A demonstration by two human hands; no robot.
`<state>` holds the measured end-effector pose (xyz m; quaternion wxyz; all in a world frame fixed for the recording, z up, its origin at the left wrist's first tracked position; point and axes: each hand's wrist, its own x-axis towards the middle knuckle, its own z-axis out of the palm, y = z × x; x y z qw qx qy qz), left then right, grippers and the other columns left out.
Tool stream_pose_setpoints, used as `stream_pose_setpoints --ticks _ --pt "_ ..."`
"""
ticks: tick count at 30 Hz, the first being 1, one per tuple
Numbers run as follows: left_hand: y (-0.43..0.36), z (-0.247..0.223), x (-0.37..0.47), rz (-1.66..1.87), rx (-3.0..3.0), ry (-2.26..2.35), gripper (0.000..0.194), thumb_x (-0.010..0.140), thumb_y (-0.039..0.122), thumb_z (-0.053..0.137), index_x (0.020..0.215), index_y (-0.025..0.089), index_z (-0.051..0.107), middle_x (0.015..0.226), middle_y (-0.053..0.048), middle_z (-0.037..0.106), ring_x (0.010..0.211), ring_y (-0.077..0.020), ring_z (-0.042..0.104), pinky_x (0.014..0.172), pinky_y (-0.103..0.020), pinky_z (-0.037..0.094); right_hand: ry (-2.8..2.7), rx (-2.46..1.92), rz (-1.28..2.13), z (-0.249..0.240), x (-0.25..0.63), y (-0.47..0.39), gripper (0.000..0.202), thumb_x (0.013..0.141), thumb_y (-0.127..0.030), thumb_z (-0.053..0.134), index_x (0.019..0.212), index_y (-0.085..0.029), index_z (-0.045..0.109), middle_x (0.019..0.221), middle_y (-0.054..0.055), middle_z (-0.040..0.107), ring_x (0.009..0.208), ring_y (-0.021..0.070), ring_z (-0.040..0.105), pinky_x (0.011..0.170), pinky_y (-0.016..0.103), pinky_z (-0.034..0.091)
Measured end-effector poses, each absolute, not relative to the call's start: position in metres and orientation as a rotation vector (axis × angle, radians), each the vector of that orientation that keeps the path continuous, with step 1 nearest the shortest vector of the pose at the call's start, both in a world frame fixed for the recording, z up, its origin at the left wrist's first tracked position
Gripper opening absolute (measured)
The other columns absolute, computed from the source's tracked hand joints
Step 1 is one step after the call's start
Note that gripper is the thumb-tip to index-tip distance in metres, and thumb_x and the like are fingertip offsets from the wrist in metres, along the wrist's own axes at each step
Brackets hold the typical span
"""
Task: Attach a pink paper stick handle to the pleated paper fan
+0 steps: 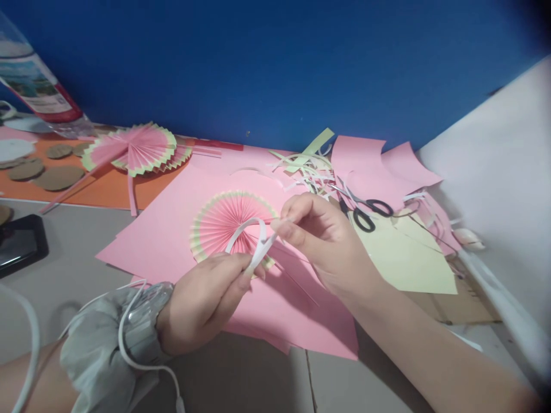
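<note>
A narrow white strip [260,248], curled into a loop, is stretched between my two hands. My left hand [209,295] pinches it between thumb and fingers at the lower end. My right hand [329,244] is closed in a pinch on its upper end; the fingertips hide the very tip. Just beneath the hands lies a round pleated paper fan [215,221], pink with a pale green and yellowish rim. The strip and my left hand cover part of its lower side. Large pink paper sheets [159,229] lie under the fan.
Black-handled scissors [364,219] rest at the right by a heap of paper scraps [307,169] and a pale green sheet [413,252]. Another pleated fan [140,146], cardboard discs [59,178], a plastic bottle [47,86] and a phone [21,244] are at the left. A blue wall stands behind.
</note>
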<state>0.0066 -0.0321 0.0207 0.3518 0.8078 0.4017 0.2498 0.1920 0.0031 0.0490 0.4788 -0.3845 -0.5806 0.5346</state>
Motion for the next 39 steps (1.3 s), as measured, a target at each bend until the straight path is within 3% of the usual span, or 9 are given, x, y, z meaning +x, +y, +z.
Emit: stream_pose_setpoints --ticks 22,30,39 --pt "-0.029 0.023 0.008 0.683 2.057 1.024 0.030 0.095 0.024 0.029 0.095 0.021 0.059 0.073 0.002 0.060 0.067 -0.0127 0.056 0.075 -0.025 0.045 -1.554 -0.936 1.135 0.057 0.195 -0.003 0.018 0.081 -0.020 0.065 0.069 -0.023 0.052 0.071 -0.003 0.045 0.068 0.0112 0.046 0.057 0.026 0.039" --pt "-0.030 0.019 0.009 0.802 2.092 1.091 0.025 0.095 0.023 0.031 0.093 0.017 0.054 0.071 -0.001 0.060 0.066 -0.0145 0.057 0.065 -0.027 0.044 -1.587 -0.891 1.038 0.058 0.194 -0.007 0.014 0.081 -0.017 0.065 0.073 -0.026 0.057 0.073 -0.001 0.045 0.070 0.0145 0.045 0.063 0.032 0.037" --pt "-0.028 0.014 0.009 0.893 2.183 1.115 0.020 0.095 0.021 0.028 0.094 0.016 0.048 0.072 -0.001 0.056 0.065 -0.0148 0.053 0.065 -0.027 0.041 -1.548 -0.892 1.040 0.052 0.196 -0.008 0.013 0.080 -0.016 0.065 0.077 -0.027 0.061 0.078 0.000 0.047 0.073 0.0154 0.046 0.068 0.034 0.036"
